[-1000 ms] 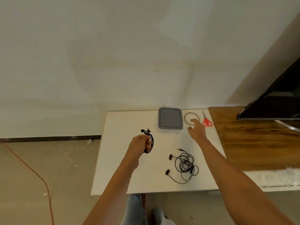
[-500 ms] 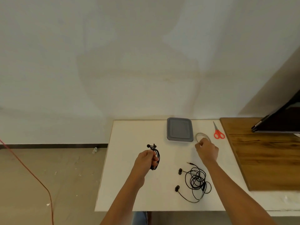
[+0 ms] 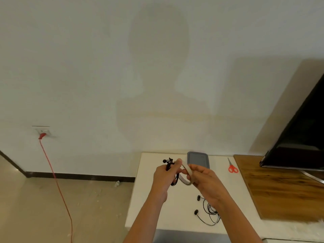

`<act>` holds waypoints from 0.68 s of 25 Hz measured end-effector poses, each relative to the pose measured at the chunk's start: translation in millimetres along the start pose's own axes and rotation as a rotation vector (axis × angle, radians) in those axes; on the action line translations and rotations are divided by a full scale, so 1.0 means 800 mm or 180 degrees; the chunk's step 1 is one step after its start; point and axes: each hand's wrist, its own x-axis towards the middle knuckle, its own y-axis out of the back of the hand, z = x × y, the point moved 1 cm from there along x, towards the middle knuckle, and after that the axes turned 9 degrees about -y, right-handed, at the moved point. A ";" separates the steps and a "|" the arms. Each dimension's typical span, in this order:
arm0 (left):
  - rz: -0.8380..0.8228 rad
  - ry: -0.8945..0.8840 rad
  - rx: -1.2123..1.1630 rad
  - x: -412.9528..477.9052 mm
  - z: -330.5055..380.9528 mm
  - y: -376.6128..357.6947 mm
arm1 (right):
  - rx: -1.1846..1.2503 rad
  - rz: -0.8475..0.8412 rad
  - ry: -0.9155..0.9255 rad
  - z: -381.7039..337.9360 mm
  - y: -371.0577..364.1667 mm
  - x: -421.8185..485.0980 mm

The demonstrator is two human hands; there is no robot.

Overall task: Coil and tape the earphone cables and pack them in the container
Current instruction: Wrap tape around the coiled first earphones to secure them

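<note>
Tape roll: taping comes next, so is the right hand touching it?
Touching. The head view shows the right hand curled round the tape roll, gripping its band.

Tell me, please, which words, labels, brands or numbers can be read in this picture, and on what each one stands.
None: no word, number or logo can be read in this view.
The grey container, tape roll, red scissors and dark screen show plain surfaces.
The coiled earphones and loose earphones are too small to show any marking.
</note>
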 end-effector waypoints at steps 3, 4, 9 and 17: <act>0.0281 -0.0023 -0.0450 -0.048 0.036 0.022 | -0.0240 -0.0309 0.0205 -0.027 -0.038 -0.051; 0.0330 0.0061 -0.0677 -0.063 0.047 0.030 | -0.0327 -0.0329 0.0252 -0.033 -0.046 -0.065; 0.0405 0.0117 -0.1314 -0.124 0.088 0.054 | -0.0616 -0.0283 0.0654 -0.048 -0.081 -0.128; 0.0323 -0.0232 -0.0673 -0.172 0.107 0.073 | -0.0518 -0.0140 0.0963 -0.060 -0.084 -0.189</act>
